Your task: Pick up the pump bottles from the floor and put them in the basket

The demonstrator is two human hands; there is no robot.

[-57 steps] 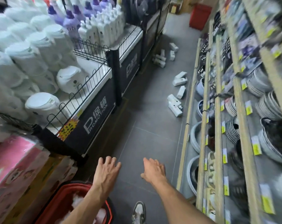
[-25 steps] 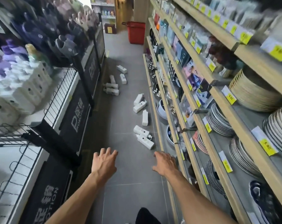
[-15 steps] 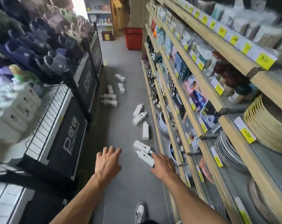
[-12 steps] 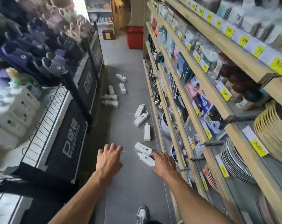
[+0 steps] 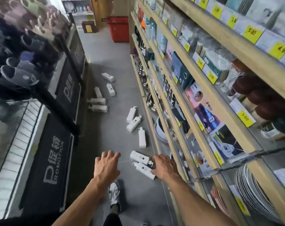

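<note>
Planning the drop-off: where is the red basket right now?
Head view, top centre: the red basket stands on the floor at the aisle's far end, beside the right-hand shelving, beyond the farthest pump bottle.

left hand (image 5: 107,165) spread | right hand (image 5: 163,165) over pump bottles (image 5: 143,168) | floor (image 5: 106,66)

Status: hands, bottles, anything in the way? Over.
Left hand and right hand open, empty. Nearest pump bottles lying on floor by right hand. Red basket far ahead; nothing blocking.

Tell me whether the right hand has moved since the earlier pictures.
Yes. The right hand has come forward: once well short of the nearest two pump bottles, it now overlaps them.
</note>
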